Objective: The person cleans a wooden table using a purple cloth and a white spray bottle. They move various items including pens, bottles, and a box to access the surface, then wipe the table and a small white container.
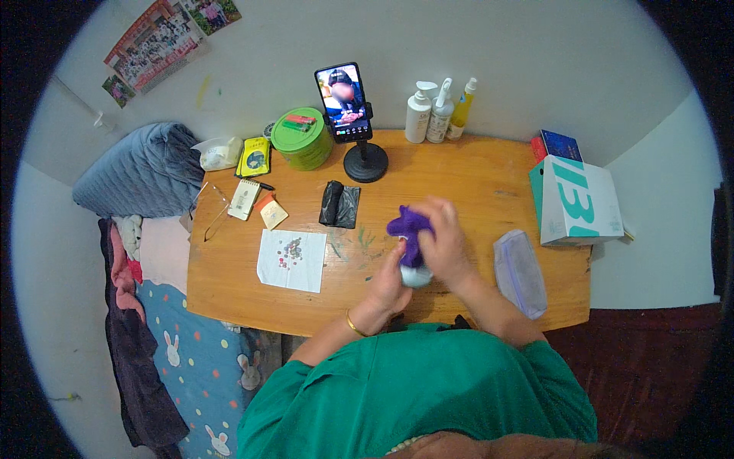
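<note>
Near the front middle of the wooden table (459, 172), my left hand (391, 287) grips a pale, rounded object (416, 277), perhaps a cup or jar; its full shape is hidden. My right hand (444, 241), slightly blurred, holds a purple cloth (410, 229) against the upper part of that object. To the left, several small coloured beads or stones (292, 251) lie on a white paper sheet (298, 278). A black roll of plastic bags (331, 203) lies behind them. A grey zippered pouch (519, 272) rests right of my right forearm.
At the back stand a phone (344, 103) on a round-based holder (366, 163), a green-lidded tub (301, 140) and pump and spray bottles (438, 115). A notepad (244, 199), eyeglasses (217, 221) and a yellow packet (253, 156) lie left. A white-and-teal box (579, 201) occupies the right edge.
</note>
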Demonstrator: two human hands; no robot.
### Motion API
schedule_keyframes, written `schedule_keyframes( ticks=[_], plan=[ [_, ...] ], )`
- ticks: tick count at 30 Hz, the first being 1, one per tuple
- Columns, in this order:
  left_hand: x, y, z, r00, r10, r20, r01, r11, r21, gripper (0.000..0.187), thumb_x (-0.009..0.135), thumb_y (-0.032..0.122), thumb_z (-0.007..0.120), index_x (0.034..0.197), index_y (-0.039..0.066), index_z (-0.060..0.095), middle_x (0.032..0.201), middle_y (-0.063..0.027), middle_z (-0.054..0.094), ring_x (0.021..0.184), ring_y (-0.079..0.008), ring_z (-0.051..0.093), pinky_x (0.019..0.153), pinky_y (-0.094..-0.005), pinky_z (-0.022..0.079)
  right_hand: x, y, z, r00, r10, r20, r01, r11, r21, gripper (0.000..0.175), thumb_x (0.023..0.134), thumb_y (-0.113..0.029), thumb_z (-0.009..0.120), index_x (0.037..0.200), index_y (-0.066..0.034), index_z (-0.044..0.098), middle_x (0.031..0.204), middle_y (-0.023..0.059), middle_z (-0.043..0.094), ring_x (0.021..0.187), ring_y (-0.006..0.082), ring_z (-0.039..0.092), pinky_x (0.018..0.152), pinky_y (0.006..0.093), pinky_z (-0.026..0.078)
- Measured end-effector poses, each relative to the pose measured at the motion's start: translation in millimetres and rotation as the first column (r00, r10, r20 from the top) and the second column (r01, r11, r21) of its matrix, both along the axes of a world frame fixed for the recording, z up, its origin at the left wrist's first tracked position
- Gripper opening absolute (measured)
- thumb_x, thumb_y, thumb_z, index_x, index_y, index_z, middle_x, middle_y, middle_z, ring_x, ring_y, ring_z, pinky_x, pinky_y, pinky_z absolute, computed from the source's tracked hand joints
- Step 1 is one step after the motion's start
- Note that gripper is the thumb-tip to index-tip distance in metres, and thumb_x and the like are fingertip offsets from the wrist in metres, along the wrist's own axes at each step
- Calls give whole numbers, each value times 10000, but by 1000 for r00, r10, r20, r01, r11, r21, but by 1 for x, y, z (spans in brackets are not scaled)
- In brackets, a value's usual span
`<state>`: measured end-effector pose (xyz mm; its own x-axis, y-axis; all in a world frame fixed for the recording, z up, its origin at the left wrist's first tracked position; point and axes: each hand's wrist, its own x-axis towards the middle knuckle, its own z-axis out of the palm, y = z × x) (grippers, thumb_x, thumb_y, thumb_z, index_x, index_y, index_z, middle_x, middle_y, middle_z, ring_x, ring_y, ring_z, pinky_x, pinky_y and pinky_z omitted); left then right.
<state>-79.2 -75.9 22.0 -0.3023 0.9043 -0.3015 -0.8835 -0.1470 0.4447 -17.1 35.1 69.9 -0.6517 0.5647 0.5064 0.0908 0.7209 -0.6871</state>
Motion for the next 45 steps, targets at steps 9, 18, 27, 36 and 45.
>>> schedule_keyframes(
  ticks=[9,18,27,36,45],
  plan=[
    [-28,8,-25,982,12,189,-35,992,123,446,975,426,415,1257,94,506,1182,-129,591,1064,-247,601,911,-399,499,5,-33,-5,966,257,17,-256,966,-41,439,702,21,539,1133,-52,580,1142,200,517,1085,387,523,995,462,407],
    [6,-1,-3,991,-14,-136,18,1000,23,388,1012,331,346,1249,67,504,1155,-65,600,1008,-202,602,884,-363,484,-15,27,16,1000,-28,10,29,983,-182,387,750,16,490,1125,-39,568,1057,197,537,987,396,548,869,457,457],
    [-35,7,-13,992,-83,93,52,954,295,500,985,468,401,1228,45,514,1162,-96,584,1095,-212,568,963,-364,466,14,-35,-10,950,305,69,-311,946,94,437,682,63,531,1098,-61,583,1141,201,515,1140,391,508,1048,473,382],
    [-15,9,4,991,127,32,-129,990,64,469,999,430,343,1268,73,485,1179,-100,595,1074,-247,589,938,-428,474,1,-5,6,990,140,17,-139,989,-51,420,714,52,507,1120,-40,561,1153,215,489,1090,388,516,982,458,420],
    [-10,6,10,995,104,1,-104,985,140,455,1021,388,310,1318,78,459,1258,-84,563,1153,-220,546,1013,-394,415,-2,8,5,1000,3,-16,-6,983,-183,413,709,92,445,1087,-16,573,1113,199,546,1090,379,521,1000,414,400]
  ],
)
